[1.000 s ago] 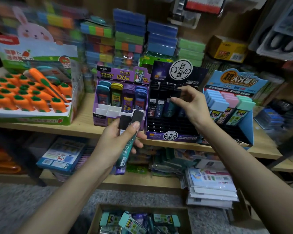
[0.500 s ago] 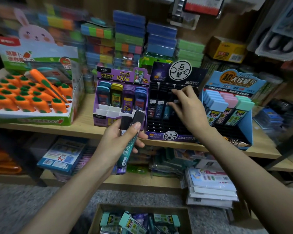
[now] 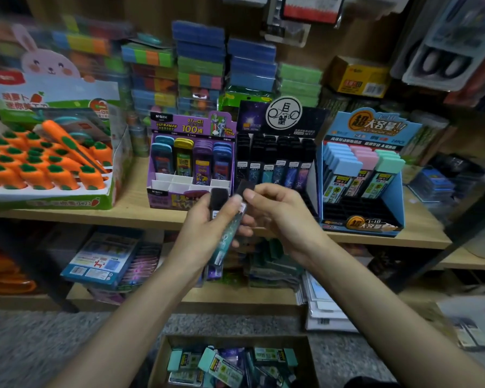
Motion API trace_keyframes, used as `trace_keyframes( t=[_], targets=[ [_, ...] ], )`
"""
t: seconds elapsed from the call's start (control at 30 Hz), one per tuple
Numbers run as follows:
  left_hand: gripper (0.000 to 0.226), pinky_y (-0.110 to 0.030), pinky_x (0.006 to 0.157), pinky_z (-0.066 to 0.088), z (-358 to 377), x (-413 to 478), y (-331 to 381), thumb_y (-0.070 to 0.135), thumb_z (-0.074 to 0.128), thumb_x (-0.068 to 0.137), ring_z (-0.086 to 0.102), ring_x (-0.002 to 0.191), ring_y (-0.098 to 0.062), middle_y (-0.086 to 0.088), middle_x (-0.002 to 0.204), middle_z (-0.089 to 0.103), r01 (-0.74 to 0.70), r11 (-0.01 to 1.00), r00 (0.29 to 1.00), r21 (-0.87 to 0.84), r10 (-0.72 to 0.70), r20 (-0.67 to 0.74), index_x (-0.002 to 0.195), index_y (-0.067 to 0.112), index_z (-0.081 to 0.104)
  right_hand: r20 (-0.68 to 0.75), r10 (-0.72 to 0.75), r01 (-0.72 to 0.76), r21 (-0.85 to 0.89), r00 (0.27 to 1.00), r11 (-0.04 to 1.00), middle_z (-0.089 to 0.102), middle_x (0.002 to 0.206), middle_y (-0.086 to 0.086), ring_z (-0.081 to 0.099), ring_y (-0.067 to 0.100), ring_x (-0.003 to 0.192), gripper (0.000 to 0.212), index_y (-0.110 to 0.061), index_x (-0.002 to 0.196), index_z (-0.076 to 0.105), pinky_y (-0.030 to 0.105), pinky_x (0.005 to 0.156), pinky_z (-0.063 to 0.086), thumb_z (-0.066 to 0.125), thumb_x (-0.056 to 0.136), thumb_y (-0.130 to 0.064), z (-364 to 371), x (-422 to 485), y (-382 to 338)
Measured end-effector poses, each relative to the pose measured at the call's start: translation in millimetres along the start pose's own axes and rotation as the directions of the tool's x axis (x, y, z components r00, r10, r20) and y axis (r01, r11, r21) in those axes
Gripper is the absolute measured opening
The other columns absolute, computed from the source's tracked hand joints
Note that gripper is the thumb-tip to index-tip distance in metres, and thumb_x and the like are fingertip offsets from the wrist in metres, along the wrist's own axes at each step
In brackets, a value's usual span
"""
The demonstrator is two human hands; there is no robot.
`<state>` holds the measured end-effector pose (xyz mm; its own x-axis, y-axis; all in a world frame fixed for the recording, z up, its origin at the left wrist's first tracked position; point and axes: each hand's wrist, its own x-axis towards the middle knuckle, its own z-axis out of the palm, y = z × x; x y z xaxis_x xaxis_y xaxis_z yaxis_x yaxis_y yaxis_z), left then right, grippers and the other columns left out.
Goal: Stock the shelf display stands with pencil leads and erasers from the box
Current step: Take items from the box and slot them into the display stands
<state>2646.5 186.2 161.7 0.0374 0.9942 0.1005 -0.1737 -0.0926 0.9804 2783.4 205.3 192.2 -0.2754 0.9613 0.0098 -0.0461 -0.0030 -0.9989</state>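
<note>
Moved: your right hand [image 3: 280, 219] has left the black display stand [image 3: 277, 163] and come back to meet your left hand [image 3: 202, 233] in front of the shelf edge.
Box: the cardboard box [image 3: 163, 354] sits on the floor at the bottom of view, between your forearms. Mint-capped cases [image 3: 221, 365] lie jumbled inside among darker ones.
Left grip: your fingers curl round a small bundle of lead cases [image 3: 228, 233], thumb pressed across the front just under the black caps.
Cases vs grip: the caps stick up above your left thumb. A teal body slants down through the palm, and its lower end shows below the hand with a purple one beside it.
Right grip: your thumb and forefinger pinch the black cap of the rightmost case in the bundle, other fingers curled. Both hands touch the same bundle.
Shelf: the wooden shelf [image 3: 135, 197] lies just behind the hands.
Black stand: directly behind your hands, with a row of dark-capped cases across its upper tiers.
Purple stand [image 3: 191, 189]: left of the black one and touching it. Blue, yellow and purple cases stand in its back row.
Blue stand [image 3: 395, 197]: right of the black one, holding blue-, pink- and mint-capped cases.
Carrot tray [image 3: 67, 203]: far left on the same shelf, with orange carrot items in rows.
Back: stacked coloured packs [image 3: 199, 65] stand against the wall, blurred.
</note>
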Motion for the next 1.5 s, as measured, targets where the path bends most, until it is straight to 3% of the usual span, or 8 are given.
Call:
trace_keyframes(
  t=[0.1,0.2,0.43,0.7,0.87,1.07,1.37,1.5],
  targets=[
    [0.021,-0.021,0.049,0.053,-2.3,4.2,-2.2,0.040,0.045,0.091,0.068,0.061,-0.010,0.001,0.075,0.068,-0.037,0.998,0.993,0.043,0.041,-0.111,0.091,0.021,0.054,-0.138,-0.129,0.121,-0.065,0.982,0.991,0.063,0.071,0.005,0.061,0.011,0.059,0.010,-0.008,0.083,0.057,0.021,0.052,0.048,0.056,0.093,-0.011,-23.9,10.6,-19.4],
    [0.021,-0.016,0.051,0.050,-14.3,9.3,-3.7,0.040,0.045,0.091,0.065,0.062,-0.006,0.008,0.071,0.065,-0.076,0.990,0.982,0.115,0.094,-0.161,0.086,0.024,0.057,-0.280,-0.399,0.268,-0.409,0.873,0.873,0.058,0.074,0.003,0.061,0.020,0.069,0.009,-0.005,0.088,0.057,0.033,0.061,0.053,0.058,0.092,-0.013,-54.8,21.3,-34.2],
    [0.023,-0.018,0.047,0.045,-34.8,13.1,-11.4,0.047,0.050,0.085,0.051,0.054,-0.005,0.011,0.065,0.055,-0.120,0.979,0.980,0.163,0.142,-0.136,0.081,0.033,0.067,-0.273,-0.603,0.278,-0.697,0.749,0.661,0.054,0.078,-0.018,0.057,0.007,0.077,0.015,-0.014,0.104,0.059,0.038,0.078,0.052,0.061,0.090,-0.017,-85.6,44.5,-18.7],
    [0.034,-0.020,0.043,0.044,-32.3,13.6,-20.5,0.046,0.049,0.085,0.050,0.051,-0.006,0.010,0.063,0.055,-0.105,0.979,0.984,0.172,0.127,-0.121,0.090,0.013,0.058,-0.129,-0.544,0.298,-0.722,0.829,0.625,0.058,0.080,-0.010,0.056,0.008,0.079,0.017,-0.015,0.105,0.063,0.028,0.076,0.049,0.063,0.089,-0.017,-84.5,68.0,-2.2],
    [0.029,-0.021,0.042,0.042,-31.5,13.2,-24.9,0.045,0.052,0.083,0.047,0.050,-0.009,0.007,0.062,0.056,-0.068,0.995,0.988,0.079,0.078,-0.135,0.082,0.016,0.053,-0.089,-0.464,0.276,-0.699,0.881,0.659,0.059,0.080,-0.006,0.060,0.020,0.084,0.015,-0.016,0.104,0.063,0.044,0.079,0.053,0.064,0.089,-0.018,-95.3,73.8,-2.4],
    [0.023,-0.022,0.042,0.043,-31.4,11.9,-26.0,0.041,0.054,0.083,0.049,0.048,-0.010,0.003,0.061,0.059,-0.031,1.000,0.986,-0.001,0.030,-0.162,0.081,0.019,0.049,-0.283,-0.470,0.155,-0.700,0.836,0.697,0.066,0.089,0.003,0.064,0.020,0.087,0.019,-0.008,0.102,0.066,0.042,0.083,0.053,0.064,0.088,-0.022,-86.5,82.7,14.8],
    [0.013,-0.020,0.049,0.050,-20.9,15.3,-19.6,0.023,0.052,0.092,0.061,0.063,-0.008,0.005,0.066,0.063,0.001,0.994,0.985,-0.110,-0.020,-0.170,0.083,0.016,0.058,-0.358,-0.571,-0.018,-0.857,0.739,0.515,0.060,0.071,0.003,0.056,0.023,0.072,0.033,-0.010,0.083,0.058,0.034,0.062,0.043,0.051,0.094,-0.040,-85.0,60.7,2.5],
    [0.014,-0.016,0.054,0.049,-6.0,12.4,-13.1,0.020,0.051,0.094,0.062,0.065,-0.004,0.009,0.070,0.067,-0.013,0.984,0.988,-0.175,-0.014,-0.153,0.084,0.017,0.061,-0.200,-0.370,0.140,-0.686,0.907,0.714,0.063,0.071,-0.002,0.060,0.013,0.069,0.021,-0.014,0.083,0.062,0.029,0.063,0.047,0.052,0.095,-0.029,-70.3,28.5,-12.9]
  ],
)
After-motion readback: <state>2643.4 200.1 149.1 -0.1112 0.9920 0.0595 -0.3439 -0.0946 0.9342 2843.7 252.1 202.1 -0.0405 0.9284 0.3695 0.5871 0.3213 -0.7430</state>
